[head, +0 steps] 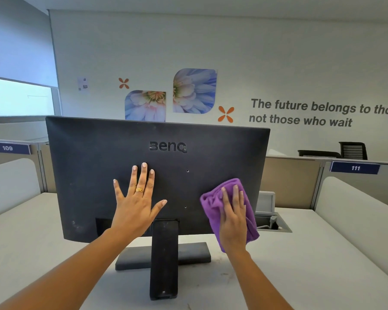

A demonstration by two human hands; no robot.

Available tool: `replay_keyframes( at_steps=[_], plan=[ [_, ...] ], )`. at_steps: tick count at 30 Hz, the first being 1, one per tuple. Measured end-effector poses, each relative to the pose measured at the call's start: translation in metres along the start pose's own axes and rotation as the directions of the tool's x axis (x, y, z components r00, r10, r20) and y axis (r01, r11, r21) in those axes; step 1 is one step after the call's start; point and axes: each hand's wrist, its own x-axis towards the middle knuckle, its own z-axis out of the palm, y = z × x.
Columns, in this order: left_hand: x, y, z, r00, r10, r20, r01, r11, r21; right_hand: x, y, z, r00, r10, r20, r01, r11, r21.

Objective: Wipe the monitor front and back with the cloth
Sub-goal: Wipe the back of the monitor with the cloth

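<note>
The monitor (126,157) is standing on the table (300,265) with its dark back facing the camera. The left hand (136,204) is lying flat against that back, fingers spread and straight, gripping nothing. The right hand (233,218) is pressing the purple cloth (213,204) to the panel's lower right, fingers extended over the fabric.

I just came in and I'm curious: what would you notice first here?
The dusty black monitor back fills the middle, standing on the white desk. The right hand presses a bright purple cloth flat against its lower right, while the left hand lies flat near its centre.
</note>
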Motion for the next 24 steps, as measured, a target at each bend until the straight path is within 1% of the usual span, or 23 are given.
replay_keyframes(
  at_steps=[1, 2, 4, 6, 8, 12, 13, 15, 16, 18, 21, 23, 24],
  plan=[
    [0.000, 0.000, 0.000, 1.000, 0.000, -0.009, 0.000, 1.000, -0.003, 0.006, -0.003, -0.002, 0.995, 0.082, -0.053, -0.078, 0.995, 0.062],
    [0.000, 0.001, 0.001, 1.000, 0.003, -0.017, -0.003, 1.000, -0.005, 0.010, -0.006, -0.002, 0.988, 0.133, -0.082, -0.124, 0.986, 0.107],
    [-0.001, 0.001, 0.001, 1.000, 0.006, -0.025, -0.006, 1.000, -0.010, 0.017, -0.017, -0.001, 0.985, 0.147, -0.092, -0.132, 0.980, 0.148],
    [-0.002, 0.001, 0.002, 1.000, -0.002, -0.027, 0.002, 1.000, -0.014, 0.023, -0.030, 0.002, 0.991, 0.083, -0.104, -0.069, 0.989, 0.132],
    [-0.002, 0.001, 0.003, 0.999, -0.006, -0.032, 0.005, 1.000, -0.014, 0.030, -0.046, 0.004, 0.995, -0.021, -0.093, 0.029, 0.995, 0.093],
    [-0.002, 0.002, 0.006, 0.998, -0.015, -0.054, 0.015, 1.000, -0.014, 0.045, -0.064, 0.008, 0.965, -0.255, -0.058, 0.254, 0.967, -0.031],
    [-0.002, 0.002, 0.006, 0.998, -0.020, -0.057, 0.019, 1.000, -0.015, 0.049, -0.063, 0.006, 0.958, -0.283, -0.044, 0.281, 0.958, -0.056],
    [-0.001, 0.003, 0.006, 0.998, -0.019, -0.058, 0.019, 1.000, -0.009, 0.054, -0.054, 0.002, 0.955, -0.294, -0.029, 0.292, 0.954, -0.071],
    [-0.001, 0.004, 0.007, 0.998, -0.017, -0.057, 0.017, 1.000, -0.005, 0.055, -0.049, -0.001, 0.962, -0.273, -0.029, 0.270, 0.961, -0.060],
    [-0.001, 0.004, 0.007, 0.998, -0.016, -0.055, 0.016, 1.000, -0.003, 0.057, -0.039, -0.007, 0.983, -0.174, -0.057, 0.175, 0.985, 0.004],
    [-0.002, 0.002, 0.006, 0.998, -0.012, -0.057, 0.012, 1.000, 0.001, 0.062, -0.018, -0.013, 0.993, 0.063, -0.101, -0.050, 0.991, 0.123],
    [-0.002, -0.001, 0.004, 0.998, 0.003, -0.056, -0.002, 1.000, 0.007, 0.064, 0.000, -0.015, 0.960, 0.260, -0.107, -0.230, 0.946, 0.228],
    [-0.002, -0.002, 0.004, 0.998, 0.012, -0.056, -0.011, 1.000, 0.012, 0.062, 0.010, -0.015, 0.926, 0.364, -0.100, -0.323, 0.901, 0.291]
  ],
)
